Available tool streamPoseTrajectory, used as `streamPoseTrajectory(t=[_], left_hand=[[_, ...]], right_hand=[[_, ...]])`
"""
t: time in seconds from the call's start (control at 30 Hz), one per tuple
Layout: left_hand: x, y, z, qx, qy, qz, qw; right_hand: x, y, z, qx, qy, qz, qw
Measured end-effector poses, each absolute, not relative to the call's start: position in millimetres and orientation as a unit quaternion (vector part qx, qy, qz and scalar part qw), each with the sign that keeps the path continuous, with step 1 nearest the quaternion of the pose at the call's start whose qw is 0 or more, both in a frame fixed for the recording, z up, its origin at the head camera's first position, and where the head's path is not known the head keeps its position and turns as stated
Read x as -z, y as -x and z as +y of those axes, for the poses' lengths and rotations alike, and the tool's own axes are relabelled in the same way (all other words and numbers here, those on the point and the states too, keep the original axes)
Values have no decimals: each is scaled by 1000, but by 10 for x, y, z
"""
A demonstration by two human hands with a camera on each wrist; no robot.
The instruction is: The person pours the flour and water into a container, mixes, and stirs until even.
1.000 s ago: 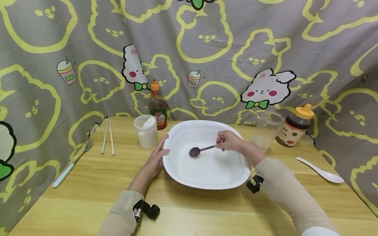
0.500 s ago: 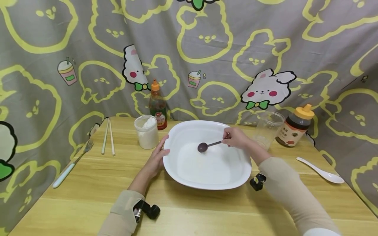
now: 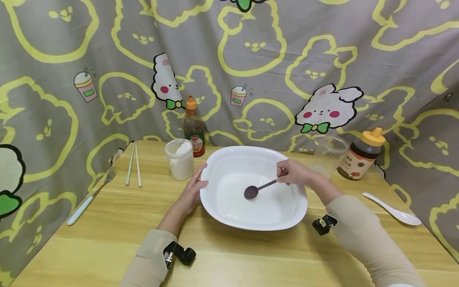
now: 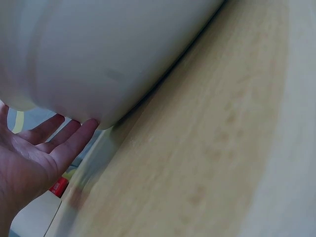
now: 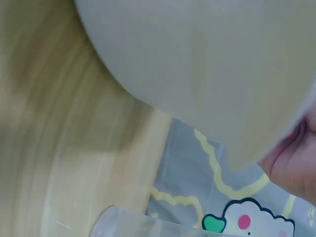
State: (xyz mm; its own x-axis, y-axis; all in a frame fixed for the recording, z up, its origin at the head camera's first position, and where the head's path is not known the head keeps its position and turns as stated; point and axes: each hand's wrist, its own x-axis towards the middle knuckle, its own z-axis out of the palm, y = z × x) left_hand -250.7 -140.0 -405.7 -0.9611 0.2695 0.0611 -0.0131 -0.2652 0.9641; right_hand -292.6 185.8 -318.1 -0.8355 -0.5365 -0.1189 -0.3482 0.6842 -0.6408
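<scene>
A white basin (image 3: pixel 229 207) sits on the wooden table, with a shallow layer of pale liquid in its bottom. At its left rim, my left hand (image 3: pixel 191 193) holds on, thumb over the edge; in the left wrist view its fingertips (image 4: pixel 89 126) touch the outer wall. Above the basin's right part, my right hand (image 3: pixel 295 173) pinches the handle end of a dark brown spoon (image 3: pixel 251 192). The spoon's bowl is low inside the basin, at the liquid. In the right wrist view, the basin's wall hides most of the right hand (image 5: pixel 296 163) and all of the spoon.
Behind the basin stand a tub of white powder (image 3: pixel 180 161), an orange-capped sauce bottle (image 3: pixel 194 133), a clear cup (image 3: pixel 328 159) and a yellow-capped honey bottle (image 3: pixel 360 153). Chopsticks (image 3: pixel 134 165) and a fork (image 3: pixel 91 197) lie left, a white spoon (image 3: pixel 392 209) right. A patterned curtain (image 3: pixel 251 59) hangs behind.
The right hand has carried the brown spoon rightward in the basin, then slightly toward the near side. The left hand stays at the rim. The head view has shifted slightly.
</scene>
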Motion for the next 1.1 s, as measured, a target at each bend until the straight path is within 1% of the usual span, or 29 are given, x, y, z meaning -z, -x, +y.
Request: streamPoseTrajectory(t=[0.17,0.27,0.33,0.43,0.57,0.63,0.73,0.9,0.97,1.1], left_hand=[[4048,2497,-1396,-786,-107,602,89],[4022,2486,-1390,-790,-104,598,87],[3994,2472,-1386,-790,-103,598,87],[3940,2439,-1373,-789,-104,598,89],[3886,2393,-1350,-780,-106,610,90],[3882,2385,-1345,-775,-104,617,91],[3918,2410,-1349,-775,-99,617,93],[3999,2466,-1363,-786,-95,605,87],[4019,2475,-1365,-785,-97,606,83],[4041,2482,-1364,-783,-105,608,78]], right_hand=[[3182,2982,1837,310,235,915,106],[3241,3013,1735,327,241,909,95],[3285,3015,1663,349,243,899,105],[3313,2978,1614,367,254,884,140],[3262,2882,1705,348,276,878,179],[3212,2845,1789,329,280,883,185],[3153,2829,1910,318,256,894,182],[3155,2882,1942,327,221,908,142],[3184,2901,1890,335,229,904,135],[3228,2886,1798,342,255,892,152]])
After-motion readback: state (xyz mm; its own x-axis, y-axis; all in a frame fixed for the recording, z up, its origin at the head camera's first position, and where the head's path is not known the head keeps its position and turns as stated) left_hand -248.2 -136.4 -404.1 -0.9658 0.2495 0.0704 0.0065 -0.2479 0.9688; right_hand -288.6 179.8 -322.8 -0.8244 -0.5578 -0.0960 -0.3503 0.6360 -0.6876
